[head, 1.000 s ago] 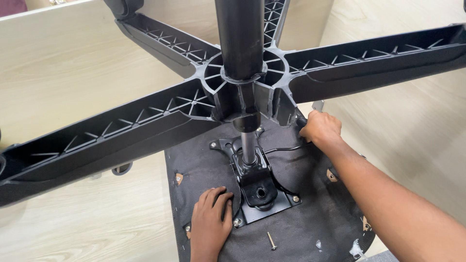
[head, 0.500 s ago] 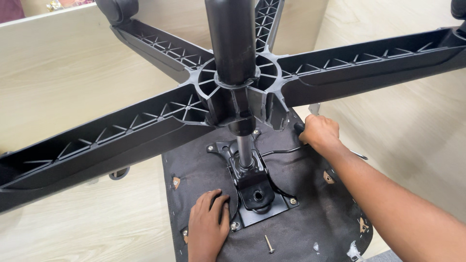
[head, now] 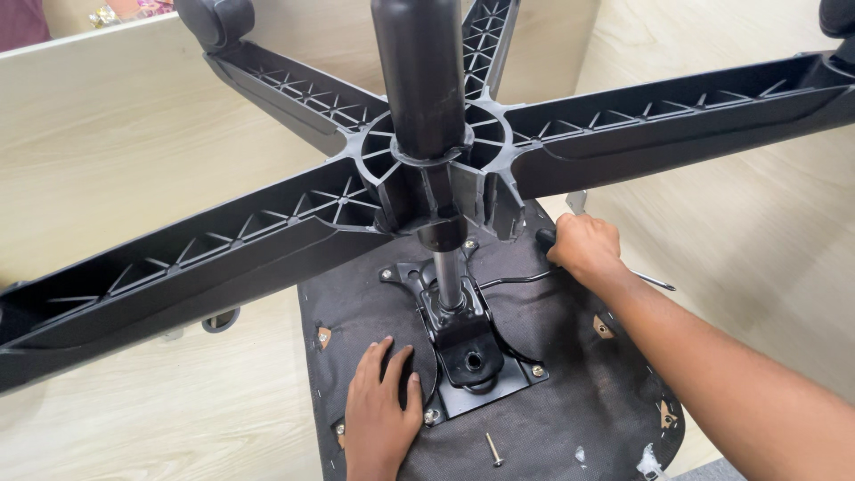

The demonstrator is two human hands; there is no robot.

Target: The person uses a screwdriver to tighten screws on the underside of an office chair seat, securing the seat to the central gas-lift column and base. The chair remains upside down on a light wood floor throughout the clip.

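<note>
While the chair base [head: 427,178] stands over the upturned seat [head: 570,392], your left hand [head: 381,414] presses flat, fingers together, steadying it; your right hand [head: 583,249] grips the lever [head: 545,239], fingers clamped.

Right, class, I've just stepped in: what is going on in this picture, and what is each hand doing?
A person is working on an upturned office chair. The left hand lies flat on the black fabric underside of the seat, beside the metal mounting plate. The right hand grips a black lever handle at the seat's edge. The gas cylinder rises from the plate into the five-armed black base above. A loose screw lies on the seat.
</note>
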